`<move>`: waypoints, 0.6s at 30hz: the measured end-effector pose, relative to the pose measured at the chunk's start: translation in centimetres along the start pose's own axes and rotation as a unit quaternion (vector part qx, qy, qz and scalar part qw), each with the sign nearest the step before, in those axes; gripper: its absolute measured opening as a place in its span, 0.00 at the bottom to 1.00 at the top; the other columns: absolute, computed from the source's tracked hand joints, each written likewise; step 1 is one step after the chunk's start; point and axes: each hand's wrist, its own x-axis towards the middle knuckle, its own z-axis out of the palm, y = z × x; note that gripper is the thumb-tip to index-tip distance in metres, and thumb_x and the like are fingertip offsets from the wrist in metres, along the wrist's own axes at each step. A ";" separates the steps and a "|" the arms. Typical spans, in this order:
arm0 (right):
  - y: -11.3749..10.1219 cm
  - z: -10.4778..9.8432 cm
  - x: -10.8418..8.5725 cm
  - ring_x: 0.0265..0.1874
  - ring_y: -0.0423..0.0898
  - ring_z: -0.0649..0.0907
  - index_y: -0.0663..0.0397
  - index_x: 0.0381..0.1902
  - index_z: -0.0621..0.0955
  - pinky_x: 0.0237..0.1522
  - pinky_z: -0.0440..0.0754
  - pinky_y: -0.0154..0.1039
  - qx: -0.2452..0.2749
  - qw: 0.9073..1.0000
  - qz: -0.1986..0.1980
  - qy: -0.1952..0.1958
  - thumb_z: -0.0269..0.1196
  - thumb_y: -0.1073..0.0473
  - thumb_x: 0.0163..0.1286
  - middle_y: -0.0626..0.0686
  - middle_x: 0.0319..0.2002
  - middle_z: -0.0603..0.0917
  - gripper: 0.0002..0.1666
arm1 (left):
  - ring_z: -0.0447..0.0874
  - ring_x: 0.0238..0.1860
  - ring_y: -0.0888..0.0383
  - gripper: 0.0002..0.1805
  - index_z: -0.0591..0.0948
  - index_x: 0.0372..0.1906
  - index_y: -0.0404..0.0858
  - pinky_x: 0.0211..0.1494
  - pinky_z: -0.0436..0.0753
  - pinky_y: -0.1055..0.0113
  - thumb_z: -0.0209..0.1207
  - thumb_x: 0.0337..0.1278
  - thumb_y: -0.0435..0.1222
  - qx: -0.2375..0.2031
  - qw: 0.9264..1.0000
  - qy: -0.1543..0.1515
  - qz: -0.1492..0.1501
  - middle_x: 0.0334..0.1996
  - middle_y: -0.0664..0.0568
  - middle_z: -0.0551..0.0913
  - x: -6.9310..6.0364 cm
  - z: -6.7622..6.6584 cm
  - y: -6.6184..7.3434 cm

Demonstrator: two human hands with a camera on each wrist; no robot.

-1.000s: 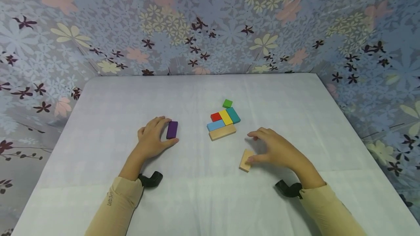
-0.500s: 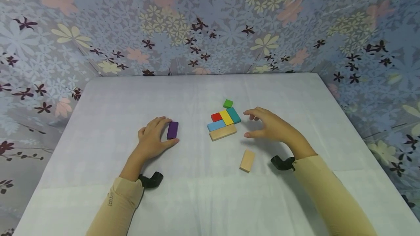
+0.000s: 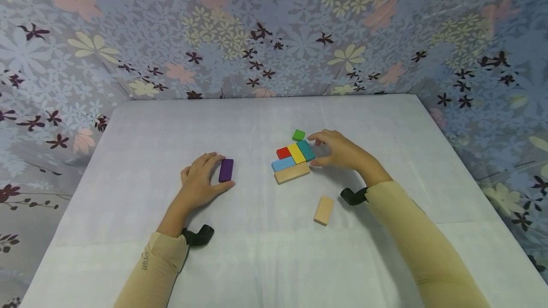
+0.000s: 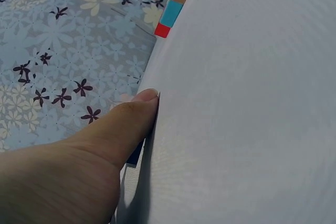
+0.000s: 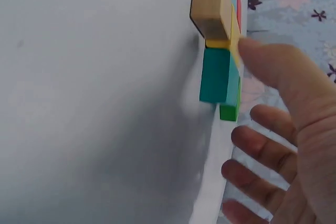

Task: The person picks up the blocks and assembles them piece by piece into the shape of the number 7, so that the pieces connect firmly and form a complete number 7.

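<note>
My left hand (image 3: pixel 199 182) rests on the table around a purple block (image 3: pixel 226 170), index finger at its far end and thumb at its near end. The right hand (image 3: pixel 342 153) hovers at the right of a teal block (image 3: pixel 306 150), fingers apart, holding nothing. Beside the teal block lie a yellow block (image 3: pixel 297 153), a red block (image 3: pixel 283 152), a light blue block (image 3: pixel 283 163) and a long wooden block (image 3: pixel 292 173), close together. In the right wrist view, the thumb is close to the yellow and teal blocks (image 5: pixel 215 75); contact cannot be told.
Behind the group sits a small green block (image 3: pixel 298 135). A second wooden block (image 3: pixel 323 210) lies apart, nearer the front. White cloth (image 3: pixel 257 251) covers the table, and a flowered cloth (image 3: pixel 274 27) hangs along its back and sides.
The right hand has left the separate wooden block and moved away from me and to the left, up to the teal block. My left hand has stayed at the purple block.
</note>
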 end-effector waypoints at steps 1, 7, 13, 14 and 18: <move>0.0 0.1 0.2 0.58 0.54 0.73 0.49 0.69 0.71 0.65 0.71 0.57 -0.007 1.000 0.002 -0.002 0.74 0.44 0.57 0.55 0.55 0.78 0.45 | 0.52 0.77 0.41 0.41 0.67 0.70 0.50 0.68 0.48 0.34 0.66 0.54 0.59 0.000 1.000 0.000 0.000 0.76 0.44 0.60 0.0 0.0 0.0; -0.2 0.2 0.8 0.58 0.54 0.73 0.49 0.68 0.71 0.64 0.70 0.57 -0.027 1.000 -0.004 -0.007 0.74 0.43 0.58 0.54 0.54 0.78 0.44 | 0.53 0.77 0.41 0.41 0.67 0.70 0.50 0.68 0.47 0.35 0.66 0.53 0.59 -0.001 1.000 0.001 0.000 0.76 0.45 0.60 0.1 -0.1 0.1; -0.1 0.3 1.5 0.56 0.52 0.74 0.50 0.68 0.72 0.64 0.71 0.54 -0.027 1.000 -0.005 -0.013 0.73 0.44 0.59 0.53 0.53 0.78 0.42 | 0.53 0.77 0.42 0.40 0.67 0.70 0.50 0.68 0.47 0.35 0.66 0.54 0.59 0.000 1.000 0.001 -0.001 0.76 0.45 0.60 0.1 -0.1 0.0; -0.1 0.3 1.5 0.56 0.52 0.74 0.50 0.67 0.72 0.64 0.71 0.54 -0.025 1.000 -0.005 -0.014 0.73 0.44 0.59 0.53 0.53 0.78 0.42 | 0.53 0.77 0.41 0.40 0.67 0.70 0.50 0.68 0.47 0.35 0.66 0.54 0.59 0.001 1.000 0.001 -0.002 0.76 0.45 0.60 0.1 -0.1 0.0; -0.1 0.4 1.7 0.56 0.51 0.74 0.51 0.67 0.72 0.64 0.71 0.55 -0.022 1.000 -0.006 -0.014 0.73 0.44 0.59 0.53 0.53 0.78 0.41 | 0.53 0.77 0.42 0.40 0.67 0.70 0.50 0.69 0.47 0.35 0.65 0.54 0.59 0.000 1.000 0.000 -0.004 0.76 0.45 0.60 0.0 0.0 0.1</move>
